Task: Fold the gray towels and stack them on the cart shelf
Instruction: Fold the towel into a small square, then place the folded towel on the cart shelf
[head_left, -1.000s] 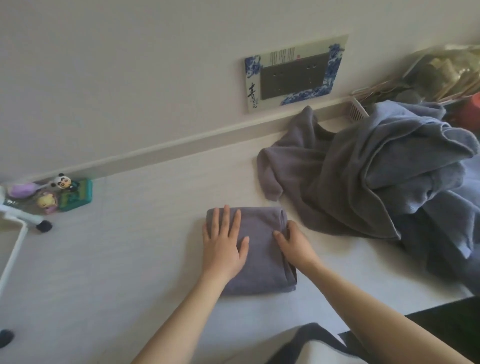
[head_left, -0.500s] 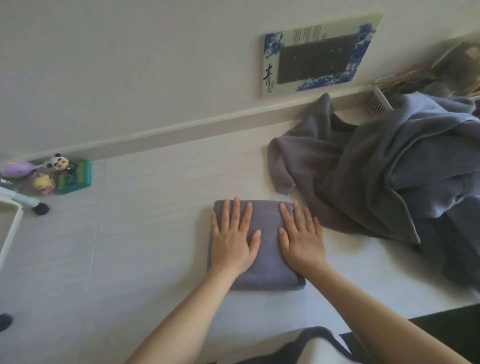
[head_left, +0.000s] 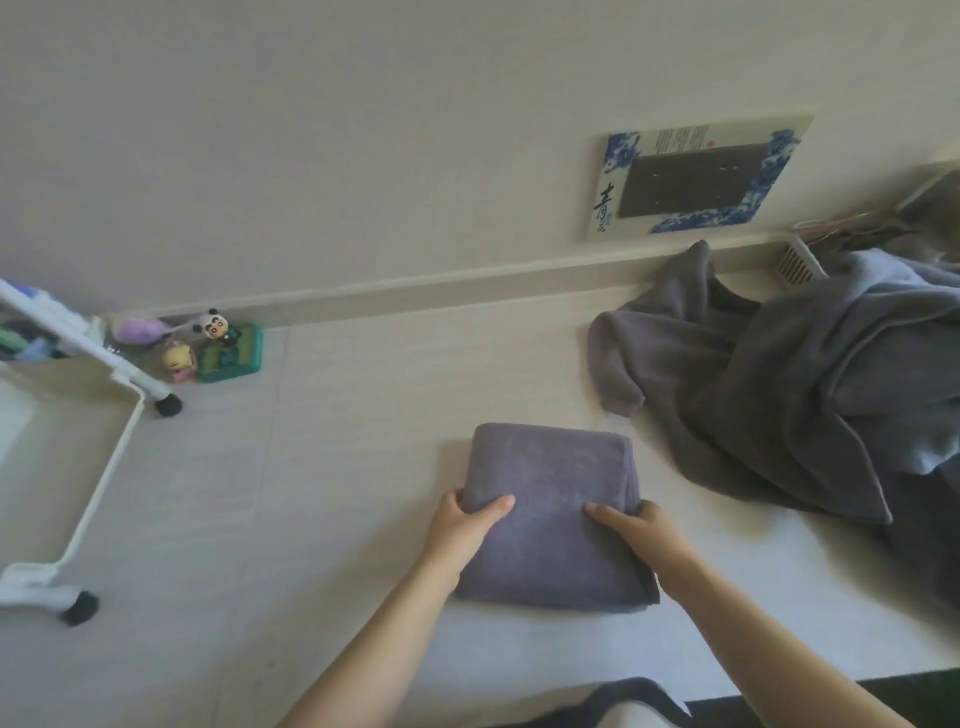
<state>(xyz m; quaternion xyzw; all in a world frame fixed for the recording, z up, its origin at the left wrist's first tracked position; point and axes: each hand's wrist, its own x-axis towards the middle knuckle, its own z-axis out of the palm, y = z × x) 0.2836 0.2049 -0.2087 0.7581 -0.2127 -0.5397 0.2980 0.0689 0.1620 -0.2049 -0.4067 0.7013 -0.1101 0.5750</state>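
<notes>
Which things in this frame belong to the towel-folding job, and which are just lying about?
Part of the job:
folded gray towel, gripped by left hand and right hand
unfolded towel pile
white cart

Lying about:
panda toy
green box
blue-and-white wall plate

Cart (head_left: 88, 519) left; folded towel (head_left: 550, 483) centre; towel pile (head_left: 810, 395) right.

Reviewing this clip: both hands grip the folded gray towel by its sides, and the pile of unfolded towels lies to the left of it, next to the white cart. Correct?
Not quite. The head view shows the pile of unfolded towels to the right of the folded gray towel, away from the white cart, which stands at the left. The rest holds: the left hand and right hand grip the towel's sides.
</notes>
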